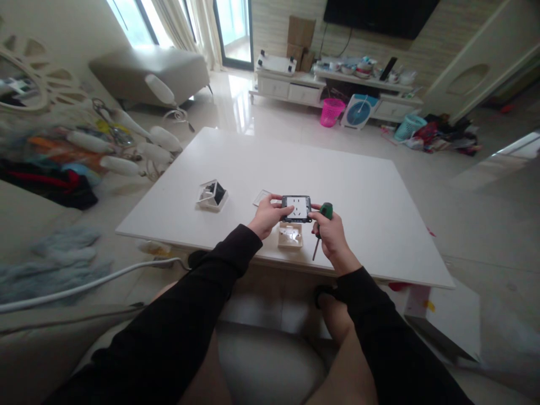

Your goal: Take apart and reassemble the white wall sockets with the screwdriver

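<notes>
A wall socket (297, 207) with a white face and dark frame is held up above the table, its slotted front toward me. My left hand (268, 216) grips its left side, thumb across the face. At its right edge, the fingers of my right hand (330, 229) pinch the frame. That same hand also holds a screwdriver (326, 210) with a green and black handle, its shaft pointing down. Just below the socket, a cream mounting box (290, 236) sits open on the table near the front edge. Partly behind my left hand lies a flat white frame (260, 197).
On the white table (363, 185), a small white container (212, 196) with dark pieces stands to the left. A white lamp with several arms (139, 152) reaches near the table's left edge. Beyond are a pink basket (331, 112), a blue fan (358, 111) and a low cabinet (291, 90).
</notes>
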Motion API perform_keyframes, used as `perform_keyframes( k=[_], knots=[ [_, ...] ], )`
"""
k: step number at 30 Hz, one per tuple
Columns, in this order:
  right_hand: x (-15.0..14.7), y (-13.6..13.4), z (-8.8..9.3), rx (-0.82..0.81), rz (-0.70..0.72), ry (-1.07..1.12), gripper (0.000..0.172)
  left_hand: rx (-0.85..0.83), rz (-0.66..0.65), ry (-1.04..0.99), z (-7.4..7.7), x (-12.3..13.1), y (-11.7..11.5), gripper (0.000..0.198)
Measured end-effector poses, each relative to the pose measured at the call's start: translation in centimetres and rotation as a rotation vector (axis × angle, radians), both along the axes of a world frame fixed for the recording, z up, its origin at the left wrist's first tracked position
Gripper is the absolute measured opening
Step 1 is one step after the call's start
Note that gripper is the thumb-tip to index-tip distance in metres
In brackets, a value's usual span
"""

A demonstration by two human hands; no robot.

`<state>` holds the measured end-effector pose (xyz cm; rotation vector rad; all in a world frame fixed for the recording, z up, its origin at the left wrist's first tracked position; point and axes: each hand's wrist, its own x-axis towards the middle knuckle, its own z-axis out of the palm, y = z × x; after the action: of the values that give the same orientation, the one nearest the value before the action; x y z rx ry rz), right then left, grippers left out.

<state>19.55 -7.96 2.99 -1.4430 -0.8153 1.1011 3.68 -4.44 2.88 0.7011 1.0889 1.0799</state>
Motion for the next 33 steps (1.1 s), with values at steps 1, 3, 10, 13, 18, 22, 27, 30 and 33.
perform_keyframes(
  k=[1,3,10,13,18,22,27,30,33],
  knots=[
    [0.1,-0.1,-0.2,0.004,0.023,-0.023,0.041,0.009,0.003,0.026,-0.3,-0.1,0.1,0.038],
    [0.4,-0.2,-0.6,0.012,0.064,-0.073,0.043,0.032,0.004,0.091,-0.8,-0.1,0.2,0.045],
    [2.2,-0.8,-2.9,-0.021,0.086,-0.183,0.034,0.132,-0.02,0.377,-2.8,0.8,0.5,0.044],
    [2.8,-0.8,-3.8,-0.044,0.108,-0.227,0.028,0.131,-0.06,0.451,-3.5,1.2,0.0,0.041],
    [2.9,-0.6,-4.5,-0.054,0.186,-0.392,0.016,0.113,-0.126,0.542,-3.9,1.3,-0.7,0.024],
    [2.6,-0.5,-4.9,-0.048,0.302,-0.526,0.01,0.115,-0.157,0.569,-4.0,0.6,-1.0,0.021],
    [2.1,-0.5,-5.3,-0.107,0.367,-0.634,0.01,0.166,-0.336,0.817,-4.1,0.1,-1.3,0.018],
    [2.0,-0.5,-5.3,-0.129,0.408,-0.738,0.01,0.208,-0.461,1.04,-3.9,0.3,-1.6,0.01],
    [2.0,-0.6,-5.1,-0.168,0.445,-0.817,0.01,0.209,-0.482,1.11,-3.8,0.4,-1.7,0.023]
  ],
)
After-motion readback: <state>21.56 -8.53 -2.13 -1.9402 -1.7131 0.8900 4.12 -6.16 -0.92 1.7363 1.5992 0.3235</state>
